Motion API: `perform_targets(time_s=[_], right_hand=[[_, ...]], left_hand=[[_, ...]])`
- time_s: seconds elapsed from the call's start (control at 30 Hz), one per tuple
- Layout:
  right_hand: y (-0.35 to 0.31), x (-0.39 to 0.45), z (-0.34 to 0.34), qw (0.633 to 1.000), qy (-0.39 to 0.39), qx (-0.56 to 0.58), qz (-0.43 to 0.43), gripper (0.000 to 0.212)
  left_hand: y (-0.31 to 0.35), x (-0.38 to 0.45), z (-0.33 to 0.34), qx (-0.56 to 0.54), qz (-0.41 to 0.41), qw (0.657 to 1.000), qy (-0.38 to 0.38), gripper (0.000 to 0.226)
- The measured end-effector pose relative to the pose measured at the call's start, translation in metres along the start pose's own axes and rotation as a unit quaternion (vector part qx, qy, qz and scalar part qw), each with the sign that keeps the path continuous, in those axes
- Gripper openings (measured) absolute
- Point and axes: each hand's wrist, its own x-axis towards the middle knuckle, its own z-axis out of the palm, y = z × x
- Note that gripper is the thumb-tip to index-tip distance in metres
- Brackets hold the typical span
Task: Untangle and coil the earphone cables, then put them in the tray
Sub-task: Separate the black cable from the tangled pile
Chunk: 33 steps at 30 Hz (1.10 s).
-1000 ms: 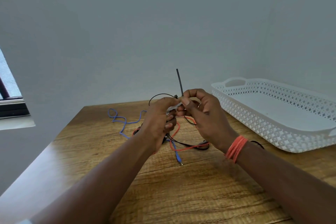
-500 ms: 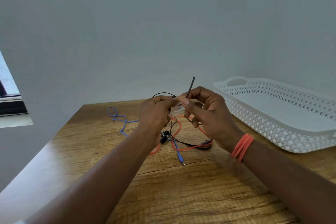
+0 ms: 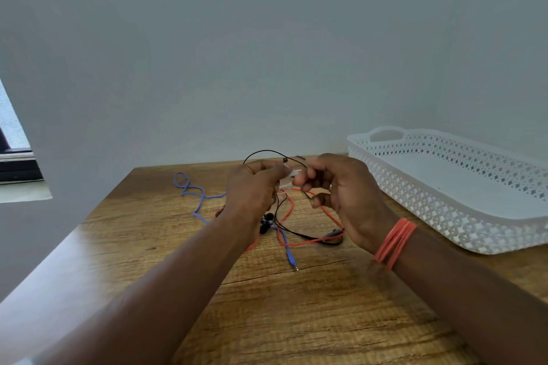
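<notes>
Sitting under a plain grey wall (image 3: 267,53): a brown wooden table (image 3: 296,320), with a bit of window (image 3: 12,139) at the far left. Lying on the wood, left to right: a blue earphone cable (image 3: 192,191), black earbuds (image 3: 266,224), an orange cable (image 3: 292,207). Left hand (image 3: 252,190) and right hand (image 3: 344,195) pinching a thin black cable (image 3: 264,152) and something white between them, above the tangle. Wearing orange bands (image 3: 396,243) on the right wrist. Resting at the right, a white lattice tray (image 3: 444,210).
</notes>
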Motion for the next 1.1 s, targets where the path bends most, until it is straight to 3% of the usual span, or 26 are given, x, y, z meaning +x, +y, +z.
perform_targets(time_s=[0.3,0.6,1.1], right_hand=[[-0.0026,-0.0015,0.0023,0.999,0.009,0.014,0.028,0.028],[-0.0034,-0.0010,0.0014,0.999,0.033,-0.013,0.042,0.024],[-0.0044,-0.0011,0.0000,0.997,0.051,-0.024,0.057,0.024]], left_hand=[[0.0001,-0.0020,0.0004,-0.006,0.019,1.000,-0.015,0.018],[-0.0005,-0.0073,0.0022,-0.006,0.002,0.997,-0.077,0.019],[-0.0020,-0.0090,0.0059,0.001,0.000,0.997,-0.071,0.016]])
